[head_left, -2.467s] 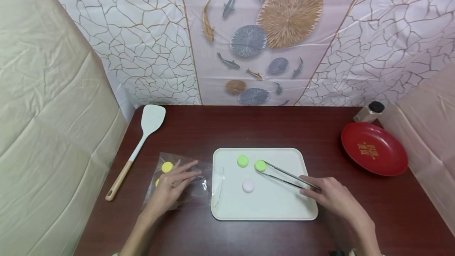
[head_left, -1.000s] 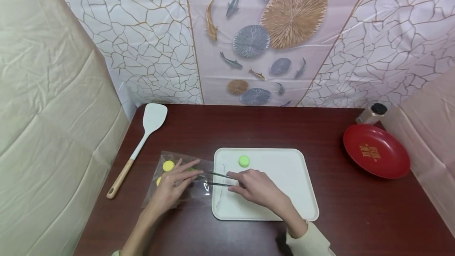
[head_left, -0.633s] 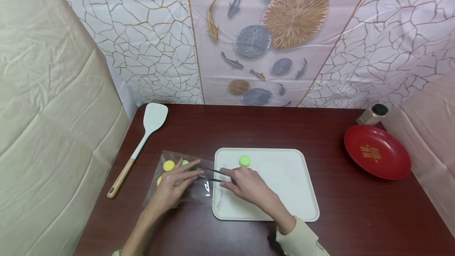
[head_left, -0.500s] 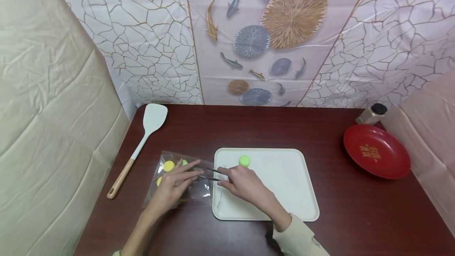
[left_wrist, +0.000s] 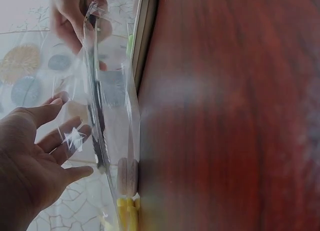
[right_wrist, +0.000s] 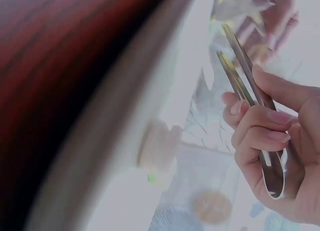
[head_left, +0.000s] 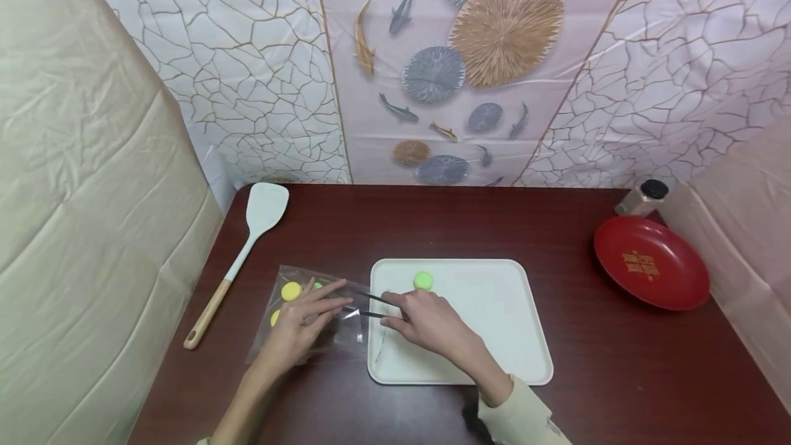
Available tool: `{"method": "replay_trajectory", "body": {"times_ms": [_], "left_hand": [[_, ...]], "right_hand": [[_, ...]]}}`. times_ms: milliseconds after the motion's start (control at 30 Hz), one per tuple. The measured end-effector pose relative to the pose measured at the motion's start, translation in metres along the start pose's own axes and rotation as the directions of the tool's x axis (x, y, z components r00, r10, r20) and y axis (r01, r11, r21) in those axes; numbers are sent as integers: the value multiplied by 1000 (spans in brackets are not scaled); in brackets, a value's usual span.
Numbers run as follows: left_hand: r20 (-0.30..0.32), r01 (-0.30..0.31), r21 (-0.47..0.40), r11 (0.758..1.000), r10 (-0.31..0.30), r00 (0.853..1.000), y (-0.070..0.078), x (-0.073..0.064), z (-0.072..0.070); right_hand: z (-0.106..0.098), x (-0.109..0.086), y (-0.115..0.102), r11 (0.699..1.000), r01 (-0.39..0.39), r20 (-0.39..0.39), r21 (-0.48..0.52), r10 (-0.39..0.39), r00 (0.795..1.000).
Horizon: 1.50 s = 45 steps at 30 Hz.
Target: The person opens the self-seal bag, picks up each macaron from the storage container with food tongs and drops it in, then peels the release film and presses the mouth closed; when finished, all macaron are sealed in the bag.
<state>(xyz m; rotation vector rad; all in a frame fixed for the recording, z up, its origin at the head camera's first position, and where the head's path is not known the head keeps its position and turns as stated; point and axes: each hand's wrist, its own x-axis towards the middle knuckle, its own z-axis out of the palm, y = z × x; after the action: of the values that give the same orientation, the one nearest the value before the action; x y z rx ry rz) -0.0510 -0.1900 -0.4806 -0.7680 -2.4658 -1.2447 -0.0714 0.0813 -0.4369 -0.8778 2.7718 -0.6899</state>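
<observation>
My right hand (head_left: 426, 318) grips metal tongs (right_wrist: 245, 58) over the tray's left side. Their arms stand apart and reach into a clear plastic bag (head_left: 346, 338); between the tips I see nothing. Straight, spread fingers of my left hand (head_left: 299, 314) touch the bag's upper film. Inside the bag are yellow macarons (head_left: 291, 291), a green macaron (head_left: 318, 286) partly behind my fingers, and a pinkish-grey macaron (left_wrist: 127, 176). One green macaron (head_left: 423, 281) lies on the white tray (head_left: 494, 321). A blurred pale pink macaron (right_wrist: 160, 143) shows near it, hidden from the head view by my right hand.
A white spatula (head_left: 266, 208) with a wooden handle lies at the table's left. At the right back are a red plate (head_left: 673, 266) and a black-capped jar (head_left: 639, 199). Fabric walls enclose the table's back and sides.
My right hand has moved left with the tongs from the tray into the bag. The green macaron they gripped is now in the bag, let go. My left hand has stayed put.
</observation>
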Motion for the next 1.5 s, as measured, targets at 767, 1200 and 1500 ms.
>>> {"method": "replay_trajectory", "body": {"times_ms": [767,1200,1500], "left_hand": [[-17,37,-4,999,-37,999,2,0,0],[-4,32,-13,999,-32,999,3,1,2],[-6,37,-29,999,-37,999,3,0,4]], "right_hand": [[-59,-128,100,995,-64,22,77,63,998],[-49,-161,125,982,-106,57,155,98,994],[-52,-158,130,995,-30,43,95,26,999]]}}
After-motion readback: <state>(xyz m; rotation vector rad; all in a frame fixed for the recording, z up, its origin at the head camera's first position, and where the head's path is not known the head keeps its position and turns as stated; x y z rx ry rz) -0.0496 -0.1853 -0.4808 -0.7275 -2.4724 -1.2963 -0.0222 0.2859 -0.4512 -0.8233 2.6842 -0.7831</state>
